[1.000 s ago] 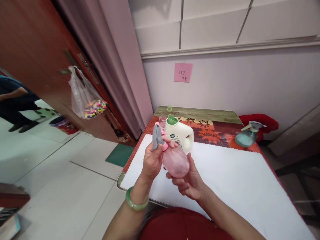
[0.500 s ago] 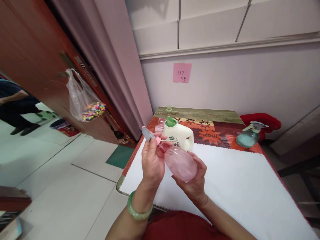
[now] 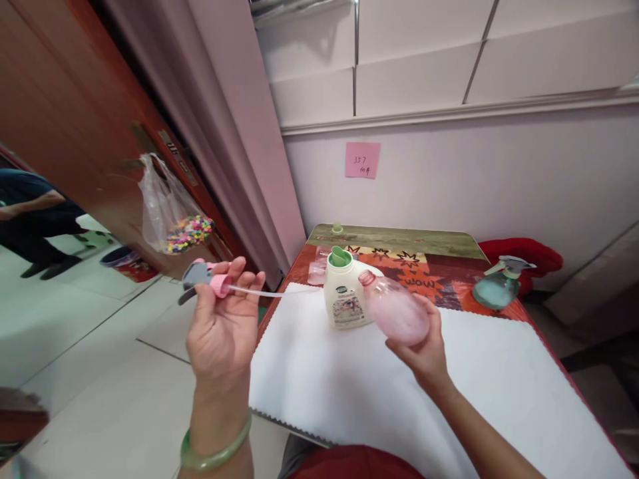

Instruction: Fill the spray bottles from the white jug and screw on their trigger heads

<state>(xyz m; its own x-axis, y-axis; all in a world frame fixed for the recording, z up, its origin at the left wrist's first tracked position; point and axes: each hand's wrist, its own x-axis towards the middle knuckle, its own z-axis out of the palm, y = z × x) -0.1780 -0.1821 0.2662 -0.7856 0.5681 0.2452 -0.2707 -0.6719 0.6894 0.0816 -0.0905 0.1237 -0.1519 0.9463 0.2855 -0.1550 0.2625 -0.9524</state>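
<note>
My left hand holds a grey and pink spray head out to the left of the table, its thin clear tube pointing right. My right hand grips a round pink bottle with an uncovered neck, tilted left above the white cloth. A white detergent jug with a green spout stands just behind the bottle.
A teal spray bottle stands at the table's right back by a red cushion. A small clear cup sits left of the jug. A bag of coloured beads hangs on the door. Another person stands far left.
The spray head has come off the pink bottle. My left hand carried it and its tube out to the left, while my right hand moved the bottle to the right.
</note>
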